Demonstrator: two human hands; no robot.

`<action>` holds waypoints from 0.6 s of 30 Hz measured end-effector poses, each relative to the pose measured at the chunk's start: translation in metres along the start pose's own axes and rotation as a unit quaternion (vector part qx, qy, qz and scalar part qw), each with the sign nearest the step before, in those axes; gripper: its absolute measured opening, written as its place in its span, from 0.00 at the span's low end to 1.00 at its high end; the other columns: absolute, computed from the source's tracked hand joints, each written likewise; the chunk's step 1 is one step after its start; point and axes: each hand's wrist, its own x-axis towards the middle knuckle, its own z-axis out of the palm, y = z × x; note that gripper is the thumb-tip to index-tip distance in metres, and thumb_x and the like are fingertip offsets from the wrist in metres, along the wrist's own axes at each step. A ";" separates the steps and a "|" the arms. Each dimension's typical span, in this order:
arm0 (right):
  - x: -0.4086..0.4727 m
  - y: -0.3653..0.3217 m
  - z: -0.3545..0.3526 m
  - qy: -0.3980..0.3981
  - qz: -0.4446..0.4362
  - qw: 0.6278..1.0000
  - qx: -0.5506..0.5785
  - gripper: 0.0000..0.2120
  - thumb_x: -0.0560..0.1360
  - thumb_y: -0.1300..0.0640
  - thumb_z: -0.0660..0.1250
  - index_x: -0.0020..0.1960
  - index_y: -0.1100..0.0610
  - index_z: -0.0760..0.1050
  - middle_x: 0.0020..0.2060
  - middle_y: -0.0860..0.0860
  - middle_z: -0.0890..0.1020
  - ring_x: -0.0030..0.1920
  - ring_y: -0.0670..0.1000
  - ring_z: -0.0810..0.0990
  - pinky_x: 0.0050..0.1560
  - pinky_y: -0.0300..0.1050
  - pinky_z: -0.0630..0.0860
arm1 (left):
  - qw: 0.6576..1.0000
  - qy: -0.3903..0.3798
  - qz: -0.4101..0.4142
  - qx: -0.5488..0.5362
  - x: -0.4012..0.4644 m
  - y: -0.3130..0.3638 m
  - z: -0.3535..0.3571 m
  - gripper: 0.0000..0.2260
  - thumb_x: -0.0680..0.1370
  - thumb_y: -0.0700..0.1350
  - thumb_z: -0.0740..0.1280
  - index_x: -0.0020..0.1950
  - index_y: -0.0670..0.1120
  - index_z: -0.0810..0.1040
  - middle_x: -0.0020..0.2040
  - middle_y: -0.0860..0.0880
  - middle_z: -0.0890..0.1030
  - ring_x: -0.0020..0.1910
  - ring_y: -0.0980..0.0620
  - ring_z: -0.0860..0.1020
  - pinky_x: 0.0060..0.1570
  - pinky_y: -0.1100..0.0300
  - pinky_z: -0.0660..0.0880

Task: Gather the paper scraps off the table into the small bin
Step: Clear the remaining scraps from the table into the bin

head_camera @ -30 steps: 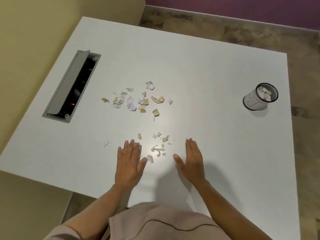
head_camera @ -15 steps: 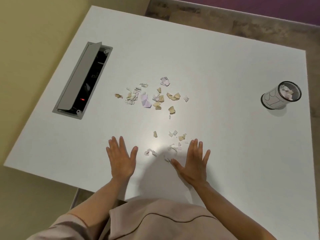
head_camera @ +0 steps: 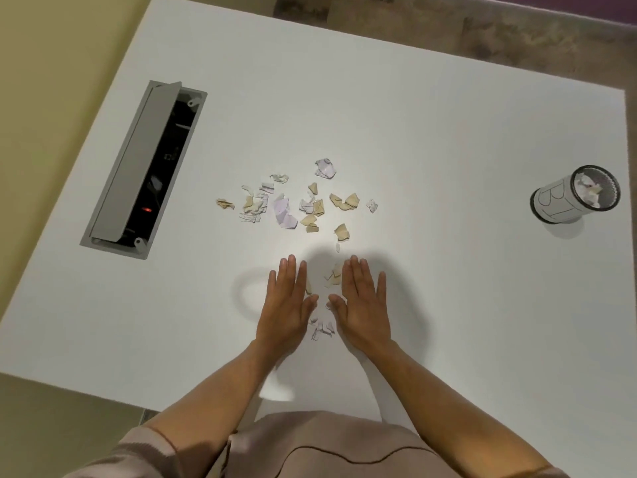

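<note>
My left hand (head_camera: 287,305) and my right hand (head_camera: 362,301) lie flat on the white table (head_camera: 431,305), palms down, fingers together, thumbs nearly touching. Between them sits a small clump of tan and white paper scraps (head_camera: 324,305), partly hidden under the palms. Farther out lies a wider scatter of tan, white and pale purple scraps (head_camera: 296,205). The small white bin (head_camera: 558,201), with a dark rim and paper inside, stands near the table's right edge, well away from both hands.
An open grey cable hatch (head_camera: 144,170) with a red light inside is set into the table at the left. The table's near edge runs below my forearms; a yellow wall is at the left, floor beyond the far edge.
Both hands have slid inward from about a hand's width apart to nearly touching, pushing the near scraps into a tight clump between them. The camera has also shifted forward.
</note>
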 end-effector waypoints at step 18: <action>0.132 0.040 -0.039 0.026 -0.016 0.999 -0.016 0.36 0.80 0.36 0.43 0.78 0.60 0.46 0.78 0.56 0.52 0.78 0.55 0.46 0.77 0.59 0.43 | 0.982 0.079 -0.158 -0.066 0.123 -0.074 -0.055 0.31 0.82 0.62 0.47 0.80 0.49 0.44 0.80 0.47 0.43 0.78 0.50 0.37 0.76 0.47 0.38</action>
